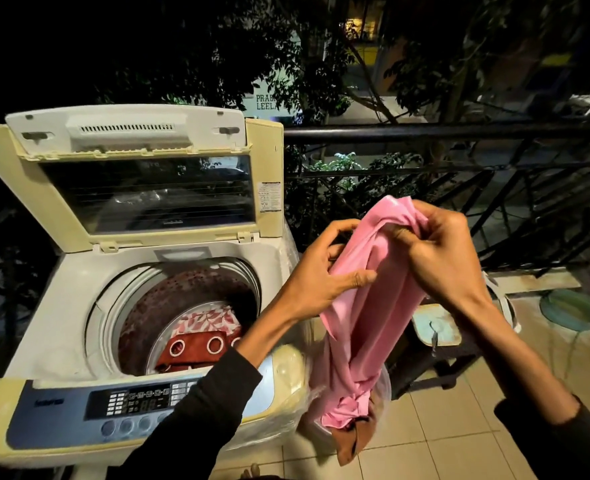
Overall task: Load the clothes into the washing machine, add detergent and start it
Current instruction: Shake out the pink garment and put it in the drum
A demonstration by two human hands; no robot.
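Observation:
A top-loading washing machine (78, 278) stands at the left with its lid (141, 188) raised. Inside the drum lie a red curtain with white eyelets (196, 351) and a pink-and-white patterned cloth (210, 320). To the right of the machine I hold up a pink garment (362, 323). My left hand (324, 271) grips its left side, thumb pressed on the fabric. My right hand (442, 251) pinches the bunched top edge. The garment hangs down to a clear bag or basket (383, 382), where a brown cloth (352, 441) sticks out.
The control panel (137, 403) runs along the machine's front edge. A black balcony railing (459, 133) stands behind, with dark trees beyond. A small stool with a pale blue top (435, 327) and a green stool (574, 310) stand on the tiled floor at the right.

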